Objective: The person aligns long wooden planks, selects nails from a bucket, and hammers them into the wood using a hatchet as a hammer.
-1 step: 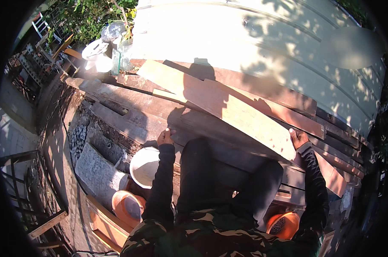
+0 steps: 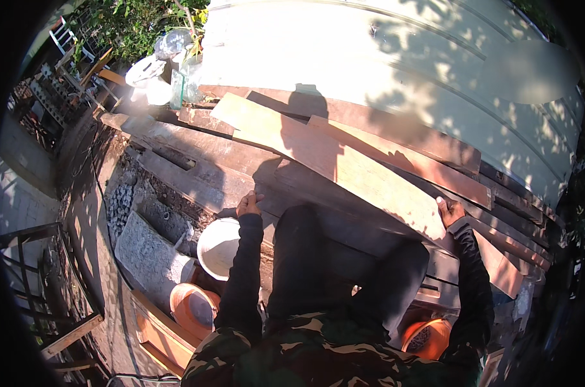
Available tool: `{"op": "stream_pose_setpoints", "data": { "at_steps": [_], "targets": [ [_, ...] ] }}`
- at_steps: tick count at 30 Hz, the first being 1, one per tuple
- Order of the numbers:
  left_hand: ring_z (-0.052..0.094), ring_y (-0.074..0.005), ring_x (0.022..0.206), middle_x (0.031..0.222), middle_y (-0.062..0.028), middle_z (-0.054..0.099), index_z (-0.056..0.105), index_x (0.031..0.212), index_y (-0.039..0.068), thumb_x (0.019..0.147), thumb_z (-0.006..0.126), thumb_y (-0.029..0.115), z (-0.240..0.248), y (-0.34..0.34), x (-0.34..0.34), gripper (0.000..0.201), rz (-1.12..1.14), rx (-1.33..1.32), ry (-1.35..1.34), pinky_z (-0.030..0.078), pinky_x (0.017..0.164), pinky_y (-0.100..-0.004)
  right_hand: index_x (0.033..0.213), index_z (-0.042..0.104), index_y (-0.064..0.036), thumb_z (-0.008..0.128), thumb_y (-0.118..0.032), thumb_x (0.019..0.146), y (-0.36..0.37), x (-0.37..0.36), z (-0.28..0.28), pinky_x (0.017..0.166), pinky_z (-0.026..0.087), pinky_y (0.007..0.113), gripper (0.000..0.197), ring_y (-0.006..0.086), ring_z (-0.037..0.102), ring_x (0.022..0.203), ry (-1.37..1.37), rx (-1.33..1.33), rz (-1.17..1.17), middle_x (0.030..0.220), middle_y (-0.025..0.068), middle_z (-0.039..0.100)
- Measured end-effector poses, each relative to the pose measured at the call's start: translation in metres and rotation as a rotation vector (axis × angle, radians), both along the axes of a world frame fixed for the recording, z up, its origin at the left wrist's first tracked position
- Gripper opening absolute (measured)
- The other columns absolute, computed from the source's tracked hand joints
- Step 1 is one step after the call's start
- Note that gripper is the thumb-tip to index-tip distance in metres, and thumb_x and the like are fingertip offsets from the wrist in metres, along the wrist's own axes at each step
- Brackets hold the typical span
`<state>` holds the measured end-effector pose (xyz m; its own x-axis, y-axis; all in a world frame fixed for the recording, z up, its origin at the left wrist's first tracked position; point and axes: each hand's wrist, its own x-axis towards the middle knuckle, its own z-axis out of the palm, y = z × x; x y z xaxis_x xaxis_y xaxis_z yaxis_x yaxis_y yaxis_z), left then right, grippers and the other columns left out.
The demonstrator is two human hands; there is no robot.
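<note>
A long light-brown wooden board lies slantwise over other planks, its far end to the upper left. At its near right end is my right hand, closed on the edge with the thumb on the upper face; the fingers under it are partly hidden. My left hand is apart from this board, above the darker planks and just beyond a white bucket. Its fingers are curled together, and whether something small is between them I cannot make out. Just beyond the light board lies another reddish plank.
Orange buckets stand by my left forearm and right forearm. A grey, cement-crusted sheet and gravel lie to the left. A pale metal sheet wall rises behind the planks. White bags stand far left.
The whole view has shifted very slightly. My left fingers have changed their pose a little; my right hand stays on the board's end.
</note>
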<state>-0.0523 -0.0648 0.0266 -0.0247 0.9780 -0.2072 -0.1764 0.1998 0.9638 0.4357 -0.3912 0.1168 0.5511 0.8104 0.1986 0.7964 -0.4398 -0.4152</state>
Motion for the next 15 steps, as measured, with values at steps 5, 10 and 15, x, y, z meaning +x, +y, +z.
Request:
{"op": "stream_pose_setpoints", "data": {
  "at_steps": [5,10,15],
  "targets": [
    [0.035,-0.0050,0.040,0.085,-0.0104,0.069,0.062,0.101,0.001,0.090,0.056,0.037,-0.010,-0.001,-0.005,0.038,-0.085,-0.082,0.119,0.028,0.038,-0.0226,0.056,0.048,0.0036,0.051,-0.051,0.090,-0.013,-0.026,-0.018,0.044,0.032,0.043,0.064,0.0281,0.034,0.039,0.072,0.022,0.025,0.045,0.0199,0.039],
    [0.047,-0.0107,0.047,0.086,-0.0120,0.069,0.062,0.101,-0.001,0.089,0.059,0.036,0.012,-0.025,0.061,0.040,-0.424,-0.266,-0.092,0.033,0.039,-0.0243,0.063,0.050,-0.0035,0.048,-0.041,0.094,-0.023,-0.025,-0.047,0.051,0.037,0.038,0.049,0.0229,0.044,0.049,0.216,-0.025,0.167,0.053,0.0136,0.045],
    [0.061,-0.0204,0.073,0.095,-0.0149,0.065,0.058,0.106,-0.009,0.081,0.071,0.014,-0.033,-0.027,0.083,0.036,-0.120,-0.231,-0.057,0.050,0.065,-0.0307,0.074,0.055,-0.0060,0.055,-0.041,0.087,-0.018,-0.053,-0.043,0.056,0.045,0.043,0.037,0.0359,0.057,0.061,-0.013,-0.058,0.154,0.063,0.0170,0.056]
  ]
}}
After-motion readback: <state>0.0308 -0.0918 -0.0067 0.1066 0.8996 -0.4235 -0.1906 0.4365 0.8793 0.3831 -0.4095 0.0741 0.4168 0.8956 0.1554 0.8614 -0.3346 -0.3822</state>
